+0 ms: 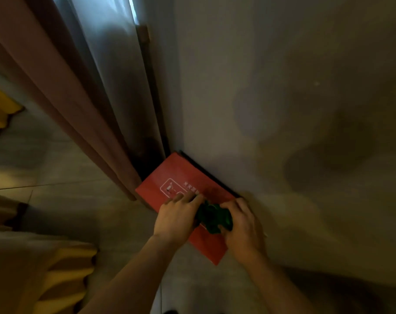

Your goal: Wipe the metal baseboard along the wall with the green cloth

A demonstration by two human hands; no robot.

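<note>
Head view: both bare hands meet over a red box (pixel 183 177) that stands on the floor against the wall (pixel 283 87). Its contents are not visible. The left hand (pixel 177 217) and the right hand (pixel 242 225) both have their fingers curled around a bunched green cloth (pixel 211 217), held between them above the near part of the box top. A dark baseboard strip (pixel 206 172) shows along the box's far edge. Curtains (pixel 79 98) hang at left.

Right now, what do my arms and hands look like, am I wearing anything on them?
Nothing worn: the left hand and right hand are bare, without gloves, and both forearms are uncovered as far as the picture shows. No watch, ring or bracelet is apparent, though the light is dim.
</note>
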